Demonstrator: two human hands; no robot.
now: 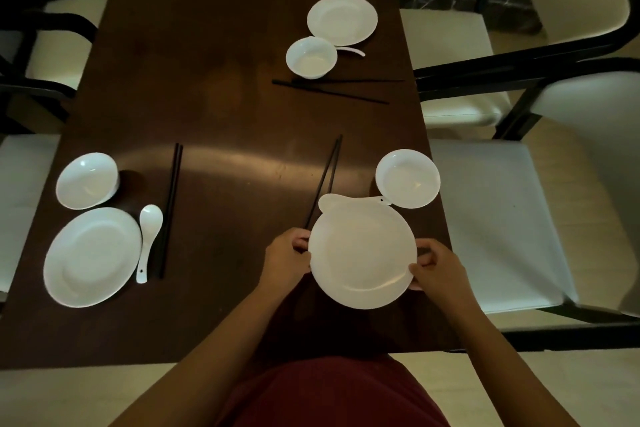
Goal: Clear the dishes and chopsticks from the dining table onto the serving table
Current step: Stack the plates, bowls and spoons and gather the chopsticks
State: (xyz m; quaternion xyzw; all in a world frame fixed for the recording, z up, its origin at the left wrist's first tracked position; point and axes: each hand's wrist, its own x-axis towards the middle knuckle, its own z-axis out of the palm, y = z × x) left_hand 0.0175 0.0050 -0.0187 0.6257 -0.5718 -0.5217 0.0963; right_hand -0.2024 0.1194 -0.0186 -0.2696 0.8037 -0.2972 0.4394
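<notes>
Two hands, left hand (289, 255) and right hand (437, 265), clamp opposite rims of the near white plate (362, 256) at the dark counter (225, 149) edge; beyond it lie a spoon (349, 202), a bowl (408, 178) and chopsticks (327, 177) pointing away.

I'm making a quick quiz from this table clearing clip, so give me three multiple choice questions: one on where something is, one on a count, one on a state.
1. Where does the spoon on the left lie?
A. between plate and chopsticks
B. inside a bowl
C. on a chair

2. How many white bowls are on the dining table?
A. one
B. three
C. five

3. What are both hands doing?
A. resting flat
B. holding chopsticks
C. gripping the near plate

Answers: 1 A, it lies beside the left plate, with the chopsticks on its other side. 2 B, one at each setting. 3 C, left hand and right hand clasp opposite rims.
</notes>
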